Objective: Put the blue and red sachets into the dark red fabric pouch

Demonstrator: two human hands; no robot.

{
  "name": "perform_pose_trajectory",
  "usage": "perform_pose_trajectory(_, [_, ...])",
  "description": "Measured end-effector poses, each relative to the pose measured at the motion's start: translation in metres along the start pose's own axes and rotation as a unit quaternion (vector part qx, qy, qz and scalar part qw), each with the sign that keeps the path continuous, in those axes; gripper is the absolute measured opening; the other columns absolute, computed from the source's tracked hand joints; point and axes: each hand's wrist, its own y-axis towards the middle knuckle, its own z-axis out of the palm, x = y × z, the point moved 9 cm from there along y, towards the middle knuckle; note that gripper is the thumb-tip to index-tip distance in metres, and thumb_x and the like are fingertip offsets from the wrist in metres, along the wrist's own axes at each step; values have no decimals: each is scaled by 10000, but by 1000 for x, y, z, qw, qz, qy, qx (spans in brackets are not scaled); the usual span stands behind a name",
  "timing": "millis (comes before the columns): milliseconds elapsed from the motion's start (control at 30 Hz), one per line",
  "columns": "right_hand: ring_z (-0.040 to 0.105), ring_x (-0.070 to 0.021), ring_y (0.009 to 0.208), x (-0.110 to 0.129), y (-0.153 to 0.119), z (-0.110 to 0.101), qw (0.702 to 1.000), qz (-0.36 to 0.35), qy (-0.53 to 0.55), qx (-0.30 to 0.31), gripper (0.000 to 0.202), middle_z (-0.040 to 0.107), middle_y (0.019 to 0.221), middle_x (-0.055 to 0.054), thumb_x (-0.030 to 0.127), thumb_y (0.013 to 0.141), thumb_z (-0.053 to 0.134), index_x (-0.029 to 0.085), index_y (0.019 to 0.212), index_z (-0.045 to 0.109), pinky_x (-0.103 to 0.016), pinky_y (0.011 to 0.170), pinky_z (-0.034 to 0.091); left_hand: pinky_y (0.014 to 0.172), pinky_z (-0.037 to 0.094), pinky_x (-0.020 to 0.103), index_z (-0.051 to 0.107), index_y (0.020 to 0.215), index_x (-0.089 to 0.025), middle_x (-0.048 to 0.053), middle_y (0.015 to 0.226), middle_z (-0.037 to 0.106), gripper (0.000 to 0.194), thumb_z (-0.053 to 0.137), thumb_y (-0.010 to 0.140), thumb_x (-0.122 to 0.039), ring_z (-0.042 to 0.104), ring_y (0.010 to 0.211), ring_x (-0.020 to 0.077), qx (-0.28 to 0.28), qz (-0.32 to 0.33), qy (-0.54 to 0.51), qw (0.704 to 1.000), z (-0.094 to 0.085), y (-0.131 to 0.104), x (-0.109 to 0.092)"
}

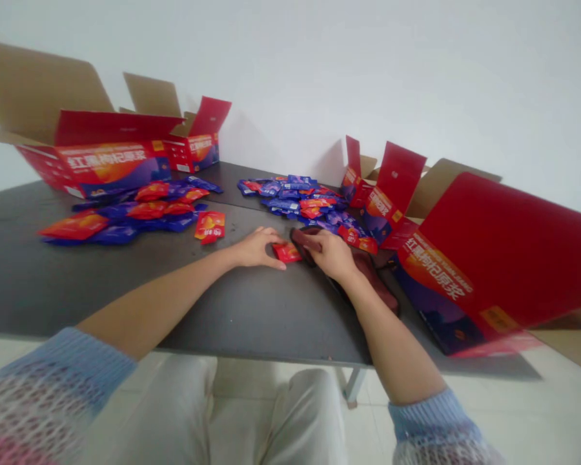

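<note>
Near the middle of the grey table, my left hand [263,248] has its thumb and fingers apart around the left end of a small red packet [287,252] lying on the tabletop. My right hand [333,256] is closed on a dark reddish-brown object [301,239] just right of that packet. A larger brown item [375,284] lies partly beneath my right forearm; I cannot make out what it is. Another red packet [210,227] lies flat to the left of my left hand.
Blue and red packets are piled at the left [121,216] and the back centre [295,194] of the table [252,323]. Open red cartons stand at the left [111,165], back left [198,152], back right [380,210] and right [445,284]. A white wall rises behind.
</note>
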Motion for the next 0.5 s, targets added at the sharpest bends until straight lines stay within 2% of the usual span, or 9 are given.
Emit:
perform_pose_trajectory(100, [663,-185,1018,33,-2,19,993,-99,38,60,322,704,1200,-23,299,941,522,323,1187,728,-264,813,468,1043,368,412,721,1094,-228,85,1170,653,610,790,624,-611,552,1146,296,14,15,0,1000,2,3,1])
perform_pose_trajectory(200, [666,-185,1023,33,1,33,987,-97,62,109,282,725,1161,-15,288,897,605,293,1142,744,-258,826,472,1051,359,412,704,1112,-248,61,1168,659,585,788,620,-552,558,1148,292,27,20,1,999,5,5,4])
perform_pose_trajectory(333, [683,-217,1022,-7,9,32,992,10,54,116,320,751,1123,-7,308,859,654,320,1169,731,-276,818,483,1049,376,397,691,1160,-222,74,1209,645,559,749,669,-482,552,1165,286,16,4,0,1000,3,5,8])
perform_pose_trajectory(500, [696,-259,983,-62,4,17,983,160,-17,84,322,766,1052,-37,357,843,644,348,1149,742,-312,760,495,1069,361,402,692,1112,-215,67,1187,661,396,654,745,-358,570,1154,254,15,12,-4,1000,2,5,6])
